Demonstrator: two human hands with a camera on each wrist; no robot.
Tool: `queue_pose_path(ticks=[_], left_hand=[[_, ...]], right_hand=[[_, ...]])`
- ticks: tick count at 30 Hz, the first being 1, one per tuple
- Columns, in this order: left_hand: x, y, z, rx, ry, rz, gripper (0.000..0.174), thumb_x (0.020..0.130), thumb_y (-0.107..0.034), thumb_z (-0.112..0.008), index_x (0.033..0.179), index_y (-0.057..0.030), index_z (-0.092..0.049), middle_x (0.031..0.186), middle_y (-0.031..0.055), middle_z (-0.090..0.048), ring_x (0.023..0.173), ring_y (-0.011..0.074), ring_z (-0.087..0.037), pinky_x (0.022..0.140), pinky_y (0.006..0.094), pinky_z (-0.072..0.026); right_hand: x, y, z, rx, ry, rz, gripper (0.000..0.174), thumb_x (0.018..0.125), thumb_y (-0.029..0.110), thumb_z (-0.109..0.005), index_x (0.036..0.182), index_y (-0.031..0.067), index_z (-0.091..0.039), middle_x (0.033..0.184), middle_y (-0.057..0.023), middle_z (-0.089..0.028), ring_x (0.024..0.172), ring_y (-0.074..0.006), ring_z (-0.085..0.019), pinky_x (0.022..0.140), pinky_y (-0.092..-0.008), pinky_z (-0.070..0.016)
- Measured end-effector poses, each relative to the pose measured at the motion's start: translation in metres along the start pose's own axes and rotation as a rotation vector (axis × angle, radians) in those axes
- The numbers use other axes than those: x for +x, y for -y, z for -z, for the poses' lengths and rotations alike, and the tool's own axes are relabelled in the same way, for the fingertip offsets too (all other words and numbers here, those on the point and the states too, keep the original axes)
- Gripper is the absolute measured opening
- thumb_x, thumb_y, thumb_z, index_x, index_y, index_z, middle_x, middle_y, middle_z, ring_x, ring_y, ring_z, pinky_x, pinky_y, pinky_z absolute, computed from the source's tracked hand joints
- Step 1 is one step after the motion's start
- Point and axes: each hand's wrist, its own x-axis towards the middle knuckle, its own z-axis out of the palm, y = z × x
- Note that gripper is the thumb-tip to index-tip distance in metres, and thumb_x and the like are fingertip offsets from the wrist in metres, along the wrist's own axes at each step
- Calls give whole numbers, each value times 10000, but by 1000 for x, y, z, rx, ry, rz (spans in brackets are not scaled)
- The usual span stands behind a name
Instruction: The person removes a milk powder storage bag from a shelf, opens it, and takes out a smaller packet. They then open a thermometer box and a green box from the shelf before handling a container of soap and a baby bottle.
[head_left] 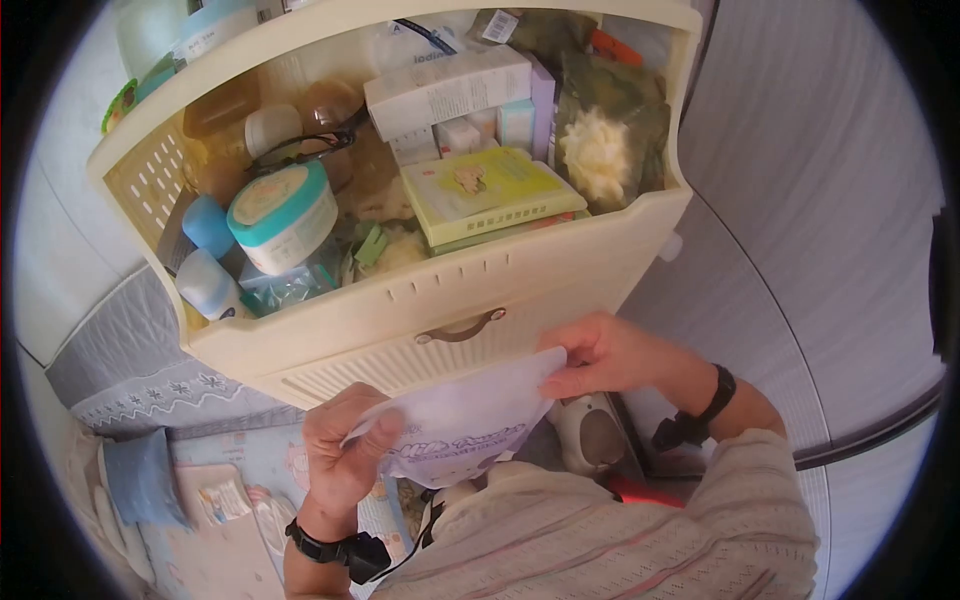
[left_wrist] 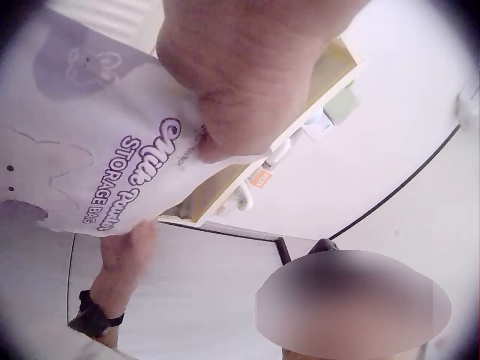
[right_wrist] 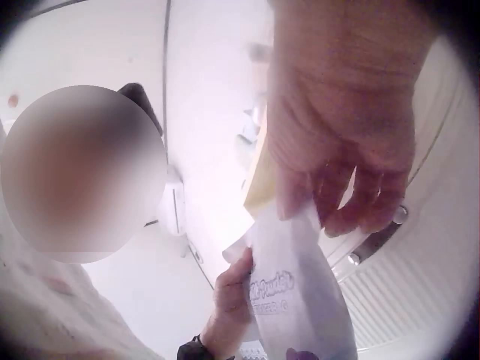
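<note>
A white milk powder storage bag (head_left: 460,420) with purple lettering is held between both hands in front of the cream drawer unit. My left hand (head_left: 350,440) pinches one top corner, thumb on the near face. The opposite corner is gripped by my right hand (head_left: 615,355) between thumb and fingers. In the left wrist view the bag (left_wrist: 97,142) shows its print beside my left hand (left_wrist: 240,75). The right wrist view has the bag (right_wrist: 296,292) hanging from the fingertips of my right hand (right_wrist: 345,150). Whether anything is inside the bag cannot be seen.
Above the hands, the cream bin (head_left: 300,335) holds a teal-lidded tub (head_left: 283,215), a yellow-green box (head_left: 490,195), a white carton (head_left: 450,92) and bottles. A brown handle (head_left: 460,328) is on its front. Lower left lie a blue pillow (head_left: 145,478) and a patterned mat.
</note>
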Motion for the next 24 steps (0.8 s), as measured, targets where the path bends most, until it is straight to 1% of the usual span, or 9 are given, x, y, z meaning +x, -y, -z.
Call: queue_pose_path(ticks=[3, 5, 9, 11, 15, 17, 21, 23, 24], left_hand=[[3, 4, -5, -23, 23, -1, 92, 805, -67, -656, 809, 25, -660, 711, 57, -600, 634, 130, -519, 585, 247, -395], [7, 4, -7, -40, 37, 5, 100, 808, -74, -656, 808, 26, -657, 712, 56, -600, 630, 131, -514, 579, 247, -391], [12, 0, -9, -76, 40, 53, 103, 819, -76, -646, 800, 25, -648, 688, 46, -575, 619, 118, -490, 569, 244, -376], [14, -2, -10, -88, 29, 80, 105, 824, -76, -642, 793, 25, -643, 678, 43, -564, 617, 112, -482, 566, 241, -370], [19, -1, -14, -179, 37, 103, 127, 839, -86, -633, 771, 21, -623, 661, 14, -535, 606, 84, -455, 550, 227, -351], [20, 0, -13, -178, 48, 72, 132, 842, -86, -630, 765, 19, -617, 656, 5, -527, 603, 76, -447, 545, 222, -346], [20, -1, -10, -229, 78, 132, 121, 862, -98, -616, 803, 8, -625, 677, -28, -528, 635, 46, -441, 567, 212, -366], [21, -3, -9, -238, 55, 148, 124, 871, -103, -608, 814, 6, -627, 694, -37, -538, 651, 38, -444, 580, 208, -375], [22, -5, -10, -296, 56, 166, 121, 881, -111, -597, 863, 3, -632, 737, -42, -557, 686, 39, -463, 609, 206, -394]], right_hand=[[-3, -9, 3, 134, 43, -50, 153, 810, 130, -676, 852, -5, -618, 700, -50, -589, 646, -71, -521, 571, -233, -416], [-5, -5, 7, -313, -6, 62, 136, 839, 115, -649, 876, -11, -613, 762, 5, -607, 676, -65, -520, 604, -228, -437], [-9, -1, 10, -417, -4, 130, 168, 860, 123, -629, 960, -12, -619, 847, 31, -614, 743, -59, -530, 665, -226, -452], [-11, -4, 1, 151, -77, 37, 230, 873, 153, -619, 1036, -10, -619, 892, 13, -633, 793, -63, -538, 708, -233, -456], [-13, -17, 5, 26, -8, 28, 262, 883, 142, -602, 1102, -3, -604, 957, -9, -640, 861, -66, -544, 758, -228, -454], [-16, -6, 3, -41, -108, -17, 243, 894, 146, -586, 1079, -10, -614, 967, -16, -641, 878, -74, -549, 775, -236, -456], [-18, -5, 4, -38, -99, -13, 311, 879, 139, -607, 1153, -3, -566, 1031, -23, -624, 920, -78, -542, 800, -236, -453], [-17, -15, 6, 112, 84, 33, 461, 831, 116, -663, 1244, 10, -486, 1112, -36, -593, 969, -105, -536, 839, -256, -446], [-13, -15, 0, 106, 104, 30, 461, 831, 116, -663, 1244, 10, -486, 1112, -36, -593, 969, -105, -536, 839, -256, -446]])
